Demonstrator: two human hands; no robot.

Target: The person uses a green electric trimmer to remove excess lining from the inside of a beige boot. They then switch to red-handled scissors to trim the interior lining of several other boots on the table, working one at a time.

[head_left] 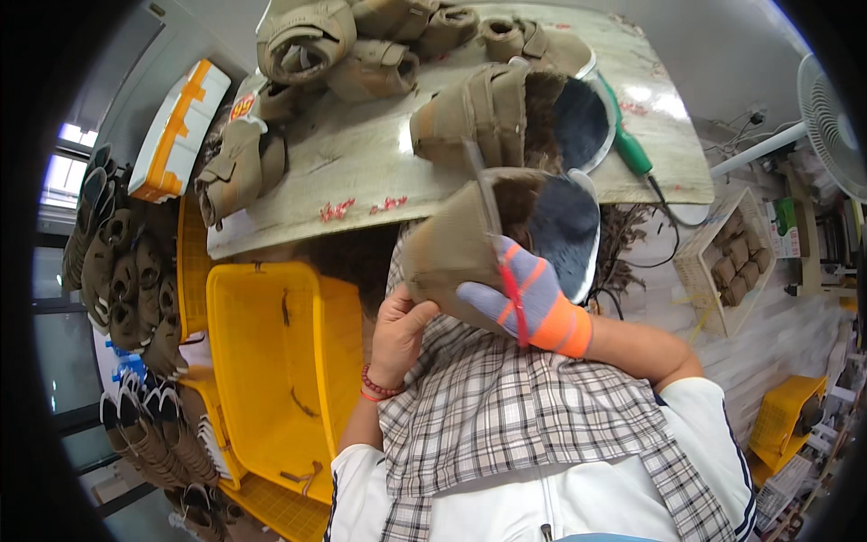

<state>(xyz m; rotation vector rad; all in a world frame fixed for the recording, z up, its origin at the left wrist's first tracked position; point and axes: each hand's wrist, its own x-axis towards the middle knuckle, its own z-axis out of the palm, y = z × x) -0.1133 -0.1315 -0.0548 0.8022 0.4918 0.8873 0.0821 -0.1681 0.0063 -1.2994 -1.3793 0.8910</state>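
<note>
As we look down, one olive-brown fabric shoe with shaggy brown lining and a dark blue insole (447,257) is held over the black-and-white checked apron (506,406), at the near edge of one pale, worn table (361,163). We see the bare left hand (397,332) gripping its lower left end, thumb on top, probably to steady it; the right hand (546,303), in a lavender-and-orange knitted glove (571,327), grasps one long, red-handled tool (517,312) against the shoe. Blur keeps us from telling the kind of its blade. Just beyond, one matching shoe (488,108) lies beside one green-handled corded tool (632,149), likely set down within easy reach. Farther back we count at least six rolled olive-brown shoes (336,23), overlapping, perhaps heaped to save room. At left stands one deep yellow plastic crate (343,334) with at least three scraps (286,307) inside; at right, one white fan (831,126).
</note>
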